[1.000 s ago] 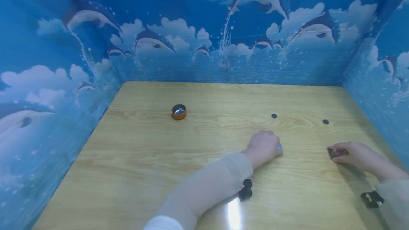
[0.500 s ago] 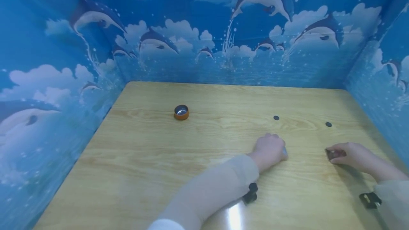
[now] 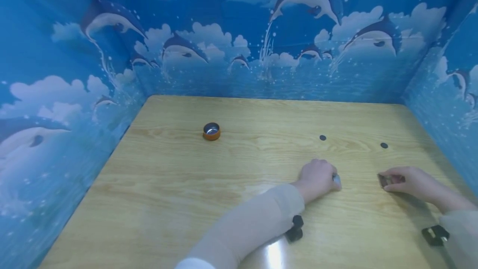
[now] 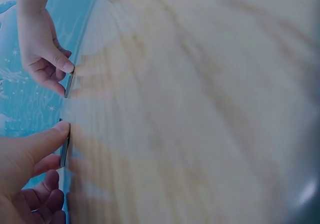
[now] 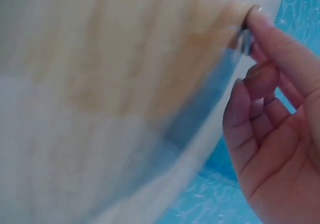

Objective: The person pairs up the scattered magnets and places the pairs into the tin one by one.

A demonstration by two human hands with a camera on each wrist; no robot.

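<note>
My left hand (image 3: 317, 179) is low over the right half of the wooden table (image 3: 179, 202). Between thumb and fingers it pinches a thin, flat, grey-blue piece (image 3: 336, 179), edge-on as a dark, narrow strip (image 4: 65, 150) in the left wrist view. Farther right, my right hand (image 3: 415, 182) pinches a second thin, flat piece (image 3: 382, 180), dark brownish with a metallic edge (image 4: 70, 83). The two pieces face each other across a gap. In the right wrist view the thumb (image 5: 280, 46) presses on that piece's rim while the other fingers curl loosely below. What kind the pieces are I cannot tell.
Two small dark discs (image 3: 323, 138) lie flat on the table beyond the hands. A small orange bowl (image 3: 211, 132) with a shiny metal inside stands at the back left. Blue dolphin-print curtains (image 3: 209, 65) hang behind the table and along its sides.
My left hand has shifted slightly right and toward me with its piece. The right hand has edged a little left, so the two pieces are nearer each other. Bowl and discs stay in place.
</note>
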